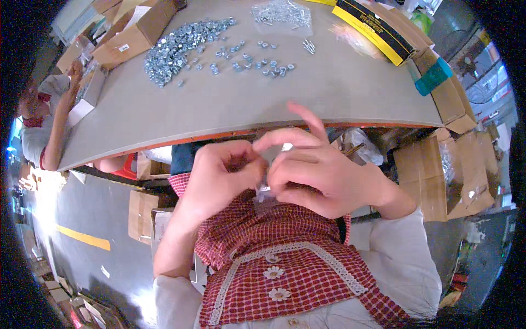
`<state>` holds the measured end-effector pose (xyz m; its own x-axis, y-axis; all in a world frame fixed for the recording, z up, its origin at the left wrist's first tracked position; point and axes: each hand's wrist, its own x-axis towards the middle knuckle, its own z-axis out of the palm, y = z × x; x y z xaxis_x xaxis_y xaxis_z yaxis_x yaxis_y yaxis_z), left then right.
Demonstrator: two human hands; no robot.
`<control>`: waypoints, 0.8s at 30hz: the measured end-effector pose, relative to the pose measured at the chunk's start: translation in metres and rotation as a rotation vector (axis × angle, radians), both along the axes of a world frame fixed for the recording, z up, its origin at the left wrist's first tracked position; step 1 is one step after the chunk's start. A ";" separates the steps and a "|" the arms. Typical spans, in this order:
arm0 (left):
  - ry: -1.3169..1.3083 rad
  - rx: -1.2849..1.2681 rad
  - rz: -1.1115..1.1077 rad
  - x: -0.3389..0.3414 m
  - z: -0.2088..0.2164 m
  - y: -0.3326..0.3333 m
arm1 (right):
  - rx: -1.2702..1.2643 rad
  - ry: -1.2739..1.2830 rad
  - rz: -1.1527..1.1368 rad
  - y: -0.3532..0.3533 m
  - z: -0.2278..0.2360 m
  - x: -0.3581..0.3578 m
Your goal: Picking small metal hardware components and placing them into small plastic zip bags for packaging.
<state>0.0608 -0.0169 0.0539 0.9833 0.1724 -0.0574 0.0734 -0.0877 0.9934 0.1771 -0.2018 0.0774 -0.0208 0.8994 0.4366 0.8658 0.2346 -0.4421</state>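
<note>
A small clear plastic bag (266, 202) hangs between my hands, in front of the apron and just below the table's near edge. Something small and shiny shows inside it, too small to name. My left hand (222, 175) is closed, thumb and fingers pinching the bag's upper left side. On the other side my right hand (326, 178) curls its fingers around the bag's edge, with one finger raised toward the table. Beyond the hands lie a large heap of small silvery metal pieces (178, 46) and several loose ones (266, 63).
On the grey table (230, 109) are a clear bag of screws (282, 16), a few loose screws (309, 46), a stack of clear bags (359, 41) and a black-yellow box (375, 33). Cardboard boxes (137, 35) stand far left; an open carton (422, 175) sits right. Another person's arm (63, 115) rests left.
</note>
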 end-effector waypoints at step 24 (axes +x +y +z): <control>-0.504 0.578 0.623 0.006 -0.041 0.014 | -0.128 -0.188 -0.373 -0.020 -0.008 0.006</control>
<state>0.0667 -0.0031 0.0131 0.5935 0.5369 0.5996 -0.1487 -0.6590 0.7373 0.1827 -0.2214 0.0689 0.2477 0.9068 0.3411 0.9490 -0.1562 -0.2738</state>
